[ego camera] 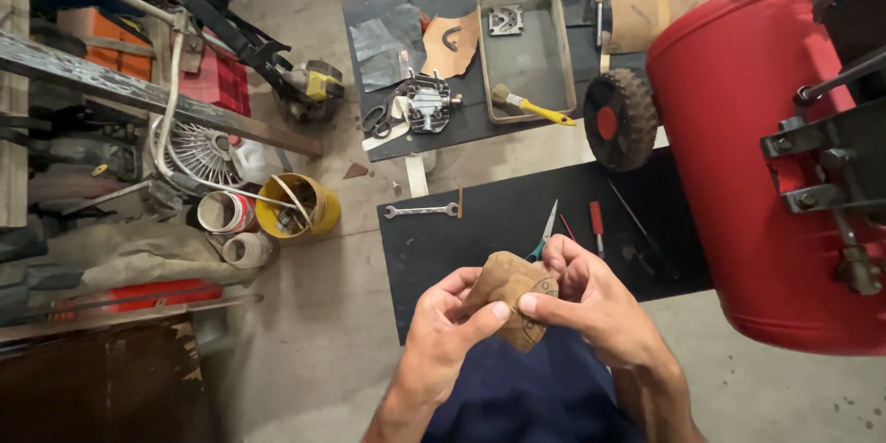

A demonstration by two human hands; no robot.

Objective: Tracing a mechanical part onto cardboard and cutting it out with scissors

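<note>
- Seen from a head-worn camera looking down, a person's two bare hands meet just below the middle of the view, above a dark blue lap.
- Both hands hold one thing: a small piece of tan sheet material (510, 300), cardboard-coloured, with a dark curved mark near its right edge.
- The left hand (443, 328) is closed around the sheet's left and lower side, thumb pressed on its face, fingers curled behind.
- The right hand (591, 300) pinches the sheet's right edge, thumb flat on top, the other fingers bent over the upper corner.
- The sheet lies directly between the two hands, touching both; neither hand is nearer. Its longer side runs on a diagonal from upper left down to lower right.
- Just beyond the hands is a black mat (434, 249) on the concrete floor, bearing a pair of scissors (544, 233) with teal handles, a silver wrench (420, 211) and a red-handled screwdriver (597, 224).
- The scissors lie nearest the hands, just above the right hand's knuckles, blades pointing away.
- A large red tank (738, 129) with a small black wheel (620, 120) fills the right side.
- Farther off, a second dark board holds a shallow tray (563, 55) and a yellow-handled brush (531, 106).
</note>
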